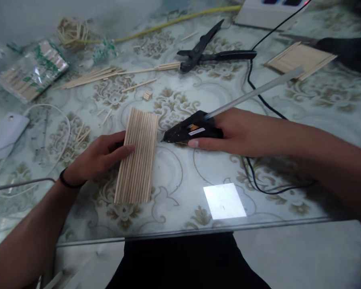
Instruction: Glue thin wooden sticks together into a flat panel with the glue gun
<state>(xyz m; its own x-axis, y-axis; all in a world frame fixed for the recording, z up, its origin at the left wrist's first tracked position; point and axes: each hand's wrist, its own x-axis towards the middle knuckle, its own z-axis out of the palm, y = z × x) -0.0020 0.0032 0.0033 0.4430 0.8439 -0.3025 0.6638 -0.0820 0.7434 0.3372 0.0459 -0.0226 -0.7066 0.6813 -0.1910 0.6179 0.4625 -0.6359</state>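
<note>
My left hand point(110, 154) grips the left edge of a flat panel of thin wooden sticks point(138, 160) laid side by side, thumb on top and fingers partly hidden beneath. In my right hand point(225, 132) is a black hot glue gun point(194, 126), its nozzle pointing left toward the panel's right edge, a small gap apart. A long translucent glue stick point(255, 94) juts from the back of the gun. Short cut stick pieces point(147, 95) lie just beyond the panel.
Black cutting pliers point(198, 50) lie open at the back, beside loose sticks point(93, 76). A plastic packet of sticks point(33, 72) and a white device point(7, 134) with a cable are at left. A small wooden panel point(299, 60) is at right. A black cord point(252, 172) trails behind my right wrist.
</note>
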